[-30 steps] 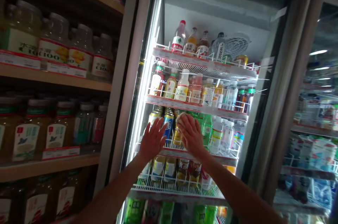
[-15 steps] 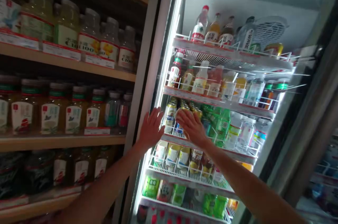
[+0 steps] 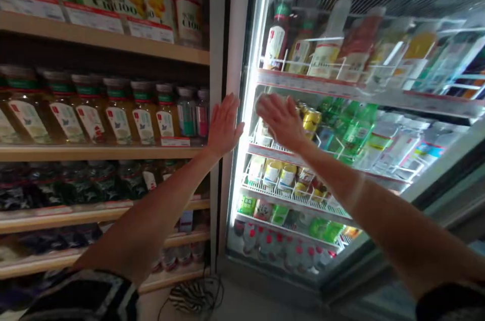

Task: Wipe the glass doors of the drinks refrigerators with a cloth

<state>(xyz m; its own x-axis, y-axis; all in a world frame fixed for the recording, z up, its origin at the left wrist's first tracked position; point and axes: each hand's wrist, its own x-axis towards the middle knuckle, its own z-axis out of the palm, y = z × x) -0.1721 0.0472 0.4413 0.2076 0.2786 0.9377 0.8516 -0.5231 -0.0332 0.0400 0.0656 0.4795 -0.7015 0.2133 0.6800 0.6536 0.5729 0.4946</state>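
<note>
My left hand (image 3: 224, 124) is raised with its fingers stretched out, in front of the fridge's light-coloured side frame (image 3: 238, 38); whether it touches the frame I cannot tell. To its right, my right hand (image 3: 279, 120) is also flat and open, palm forward, in front of the glass of the lit drinks fridge (image 3: 322, 90). Neither hand holds anything. Beyond the right hand stand yellow cans (image 3: 311, 121) and green bottles (image 3: 358, 131) on a wire shelf. Juice bottles (image 3: 328, 48) line the shelf above, and a row of cans (image 3: 287, 177) sits below.
Wooden shelves (image 3: 102, 152) with rows of bottled drinks (image 3: 119, 116) fill the left side. A coiled dark cable (image 3: 212, 290) and a striped item (image 3: 185, 297) lie on the floor near the shelf base. Dark framing (image 3: 447, 195) borders the fridge at right.
The view has tilted down and come closer, bringing the floor and fridge base into sight. Both hands stay open and raised, now higher in the picture; the left is nearer the frame.
</note>
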